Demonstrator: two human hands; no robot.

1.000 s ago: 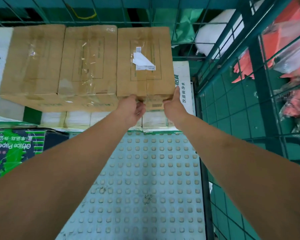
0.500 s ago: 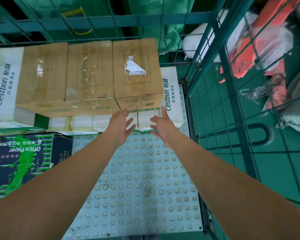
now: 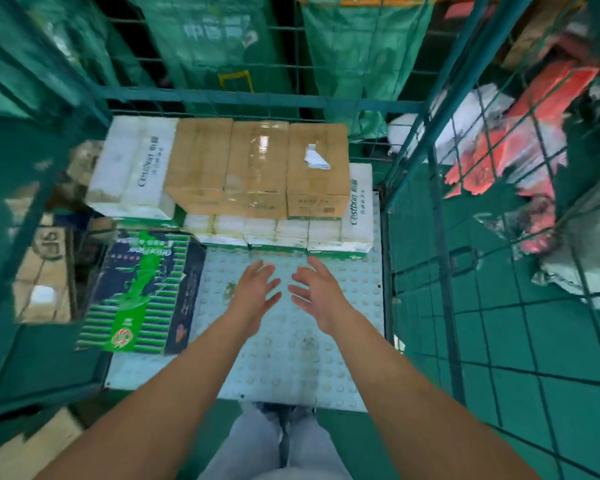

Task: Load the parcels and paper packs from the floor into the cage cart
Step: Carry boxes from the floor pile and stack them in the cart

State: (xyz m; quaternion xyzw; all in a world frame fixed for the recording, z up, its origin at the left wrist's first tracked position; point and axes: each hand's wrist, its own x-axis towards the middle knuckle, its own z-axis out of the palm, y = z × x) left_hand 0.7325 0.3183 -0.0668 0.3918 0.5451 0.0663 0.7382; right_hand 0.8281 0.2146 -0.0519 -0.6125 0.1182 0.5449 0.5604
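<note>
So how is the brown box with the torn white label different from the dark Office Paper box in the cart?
The brown labelled box sits on top of white packs at the back right; the Office Paper box lies directly on the cart floor, front left. The first is plain taped cardboard, the second printed dark with green. Neither is touched by a hand.

Cage cart — green painted metal wire and bars. Its floor: pale plastic, matt, studded with raised dots, scuffed. Brown parcels — matt cardboard under glossy clear tape. White paper packs, matt. Office-paper box by my arm, glossy print.
</note>
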